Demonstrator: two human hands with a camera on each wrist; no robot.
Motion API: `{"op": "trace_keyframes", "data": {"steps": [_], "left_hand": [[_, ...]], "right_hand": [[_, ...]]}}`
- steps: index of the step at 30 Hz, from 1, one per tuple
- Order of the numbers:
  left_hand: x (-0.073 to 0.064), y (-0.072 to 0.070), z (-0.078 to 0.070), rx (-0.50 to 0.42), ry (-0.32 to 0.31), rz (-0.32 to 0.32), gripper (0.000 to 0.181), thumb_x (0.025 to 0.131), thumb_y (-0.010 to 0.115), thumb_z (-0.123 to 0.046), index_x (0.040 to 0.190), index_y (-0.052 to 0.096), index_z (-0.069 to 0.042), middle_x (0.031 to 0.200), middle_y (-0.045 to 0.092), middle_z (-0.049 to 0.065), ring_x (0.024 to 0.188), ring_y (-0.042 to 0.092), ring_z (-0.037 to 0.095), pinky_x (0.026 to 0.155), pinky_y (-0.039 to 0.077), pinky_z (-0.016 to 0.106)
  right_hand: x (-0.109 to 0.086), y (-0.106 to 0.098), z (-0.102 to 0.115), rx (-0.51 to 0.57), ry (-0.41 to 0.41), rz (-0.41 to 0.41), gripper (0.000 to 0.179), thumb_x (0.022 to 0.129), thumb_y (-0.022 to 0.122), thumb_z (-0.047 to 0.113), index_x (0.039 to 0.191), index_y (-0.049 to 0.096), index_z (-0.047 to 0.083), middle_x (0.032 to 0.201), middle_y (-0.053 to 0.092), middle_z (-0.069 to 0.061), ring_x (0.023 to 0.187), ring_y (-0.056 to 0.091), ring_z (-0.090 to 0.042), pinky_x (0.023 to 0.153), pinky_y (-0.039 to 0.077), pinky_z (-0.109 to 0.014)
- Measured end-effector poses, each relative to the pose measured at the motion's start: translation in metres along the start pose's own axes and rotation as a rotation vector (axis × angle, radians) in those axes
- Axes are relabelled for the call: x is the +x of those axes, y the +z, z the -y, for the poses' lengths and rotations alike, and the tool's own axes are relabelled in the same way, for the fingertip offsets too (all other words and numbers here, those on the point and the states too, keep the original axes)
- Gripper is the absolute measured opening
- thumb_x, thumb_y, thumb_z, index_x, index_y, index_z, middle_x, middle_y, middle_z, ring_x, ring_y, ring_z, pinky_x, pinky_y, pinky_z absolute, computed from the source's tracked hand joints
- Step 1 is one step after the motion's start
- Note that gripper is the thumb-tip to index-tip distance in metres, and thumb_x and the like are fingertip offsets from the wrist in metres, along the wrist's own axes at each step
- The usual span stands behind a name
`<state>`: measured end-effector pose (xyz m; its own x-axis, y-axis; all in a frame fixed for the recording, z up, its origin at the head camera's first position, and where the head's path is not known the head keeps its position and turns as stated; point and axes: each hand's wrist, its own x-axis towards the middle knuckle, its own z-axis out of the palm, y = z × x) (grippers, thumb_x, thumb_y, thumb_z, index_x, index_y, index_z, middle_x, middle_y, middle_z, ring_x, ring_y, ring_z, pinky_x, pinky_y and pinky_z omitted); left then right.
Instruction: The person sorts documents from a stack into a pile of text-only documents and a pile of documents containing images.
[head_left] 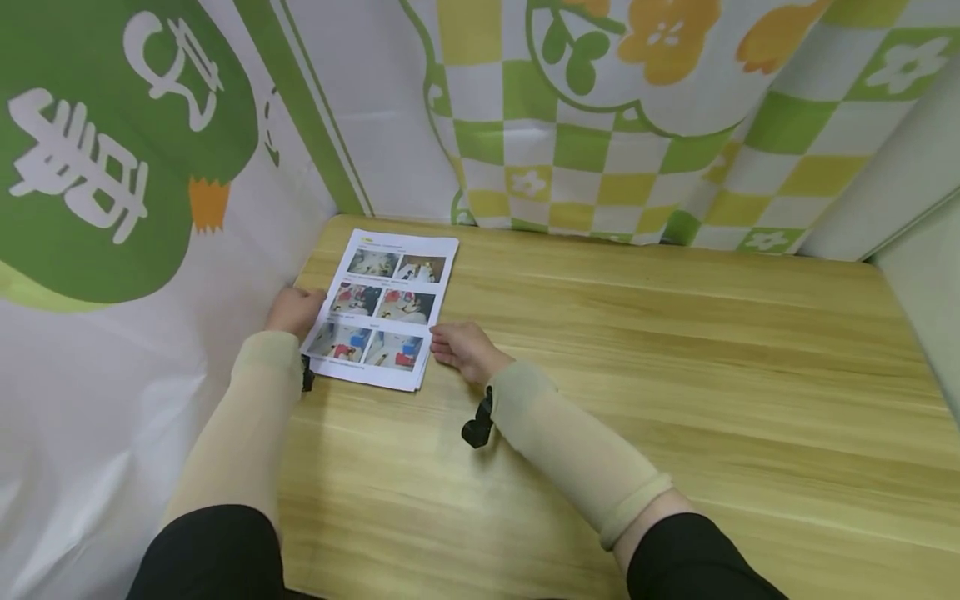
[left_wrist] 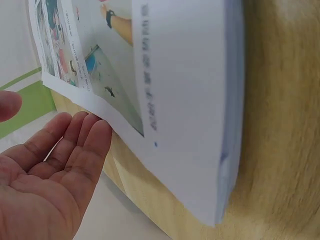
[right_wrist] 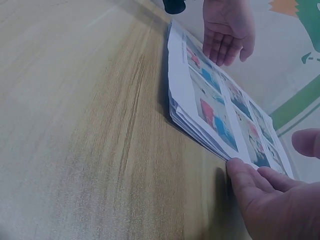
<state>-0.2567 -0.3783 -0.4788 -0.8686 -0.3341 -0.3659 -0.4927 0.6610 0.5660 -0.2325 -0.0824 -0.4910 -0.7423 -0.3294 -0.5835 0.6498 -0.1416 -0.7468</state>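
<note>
A stack of printed paper sheets [head_left: 369,325], its top page filled with rows of colour photos, lies at the left end of the wooden table. My left hand [head_left: 295,311] is at the stack's left edge; in the left wrist view its fingertips [left_wrist: 102,131] meet the paper's edge, palm up and fingers loosely extended. From the other side, my right hand [head_left: 471,352] touches the right edge with its fingertips [right_wrist: 235,166], thumb raised off the page. The right wrist view shows the sheet edges slightly uneven at the near corner.
The wooden table [head_left: 675,375] stretches away to the right. A white and green printed cloth [head_left: 247,208] hangs close along the left side, and a checked green and yellow curtain [head_left: 600,167] hangs at the back edge. Black wrist mounts [head_left: 478,425] sit under the sleeves.
</note>
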Motion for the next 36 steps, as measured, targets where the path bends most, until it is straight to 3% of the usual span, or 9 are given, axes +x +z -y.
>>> {"op": "trace_keyframes", "data": {"steps": [5, 8, 13, 20, 30, 36], "left_hand": [[-0.005, 0.002, -0.002, 0.03, 0.02, -0.007, 0.066, 0.098, 0.038, -0.043, 0.138, 0.042, 0.01, 0.139, 0.043, 0.03, 0.126, 0.041, 0.042, 0.107, 0.032, 0.051], [-0.01, 0.002, -0.006, 0.062, 0.068, -0.013, 0.06, 0.098, 0.04, -0.04, 0.133, 0.049, 0.009, 0.135, 0.047, 0.029, 0.121, 0.045, 0.042, 0.104, 0.035, 0.051], [-0.016, -0.001, -0.014, 0.091, 0.12, -0.033, 0.049, 0.097, 0.042, -0.032, 0.118, 0.057, 0.01, 0.122, 0.053, 0.029, 0.104, 0.05, 0.039, 0.091, 0.042, 0.051], [-0.007, -0.002, -0.013, 0.075, 0.084, -0.005, 0.057, 0.097, 0.043, -0.033, 0.133, 0.048, 0.01, 0.134, 0.047, 0.03, 0.12, 0.046, 0.042, 0.103, 0.035, 0.051], [-0.008, 0.001, -0.012, 0.084, 0.064, 0.025, 0.055, 0.097, 0.045, -0.034, 0.129, 0.051, 0.01, 0.131, 0.049, 0.029, 0.116, 0.047, 0.041, 0.1, 0.038, 0.052], [-0.005, 0.002, -0.012, 0.124, 0.076, 0.035, 0.059, 0.097, 0.047, -0.038, 0.129, 0.051, 0.012, 0.128, 0.051, 0.031, 0.109, 0.05, 0.041, 0.095, 0.042, 0.053]], "right_hand": [[-0.001, 0.0, 0.001, -0.01, 0.002, 0.003, 0.032, 0.097, 0.055, 0.008, 0.124, 0.054, -0.009, 0.115, 0.057, -0.02, 0.098, 0.057, -0.023, 0.097, 0.046, -0.037], [-0.003, 0.001, 0.001, -0.022, 0.002, 0.011, 0.032, 0.097, 0.053, 0.008, 0.125, 0.054, -0.009, 0.119, 0.056, -0.021, 0.101, 0.056, -0.023, 0.098, 0.046, -0.037], [-0.006, 0.006, 0.002, -0.036, -0.02, 0.02, 0.026, 0.096, 0.052, 0.006, 0.117, 0.055, -0.009, 0.106, 0.056, -0.016, 0.094, 0.055, -0.02, 0.099, 0.045, -0.038], [-0.004, 0.008, 0.001, -0.011, -0.038, 0.013, 0.008, 0.094, 0.052, 0.003, 0.1, 0.055, -0.002, 0.094, 0.054, -0.01, 0.088, 0.053, -0.018, 0.099, 0.044, -0.039], [0.002, 0.003, -0.004, 0.018, -0.042, -0.006, 0.031, 0.097, 0.051, 0.005, 0.125, 0.052, -0.008, 0.103, 0.054, -0.008, 0.099, 0.051, -0.018, 0.098, 0.044, -0.036], [0.0, 0.004, -0.001, -0.002, -0.043, 0.016, 0.035, 0.097, 0.051, 0.006, 0.129, 0.05, -0.008, 0.099, 0.052, -0.004, 0.1, 0.05, -0.018, 0.1, 0.043, -0.037]]}}
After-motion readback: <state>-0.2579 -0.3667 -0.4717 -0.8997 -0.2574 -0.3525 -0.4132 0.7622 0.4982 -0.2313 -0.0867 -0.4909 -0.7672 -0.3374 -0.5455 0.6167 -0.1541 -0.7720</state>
